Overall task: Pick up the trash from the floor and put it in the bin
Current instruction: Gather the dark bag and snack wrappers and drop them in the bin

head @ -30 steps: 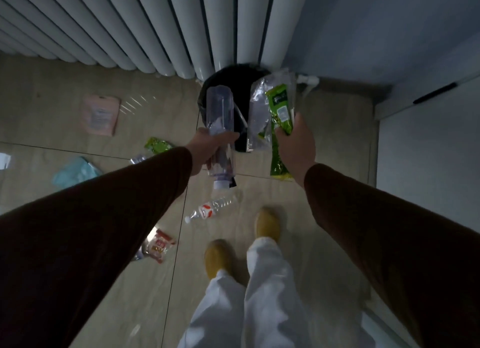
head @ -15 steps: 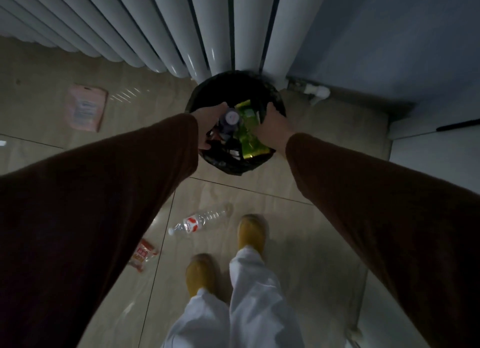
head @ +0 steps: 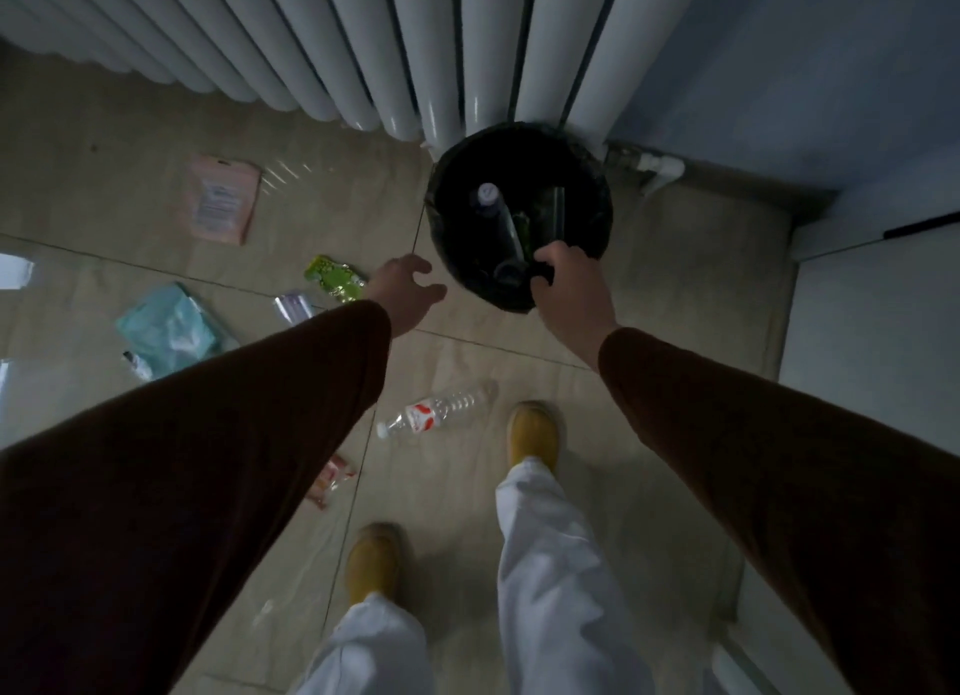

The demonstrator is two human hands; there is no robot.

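One bin (head: 592,185) stands against the radiator (head: 363,45). Inside it, one bottle (head: 493,211) shows clearly; the rest is too dark to count. On the floor (head: 675,289) left of the bin lie one clear bottle (head: 436,416), one pink packet (head: 223,198), one green wrapper (head: 335,277), one teal bag (head: 169,328) and one red wrapper (head: 330,479). Two hands (head: 402,292) hover by the bin.

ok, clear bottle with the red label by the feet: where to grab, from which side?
Probably the clear bottle at its labelled middle, from straight above. It lies flat on the floor, cap toward the person's left, open tile all around, so fingers can close across its width. The empty left hand looks closest.
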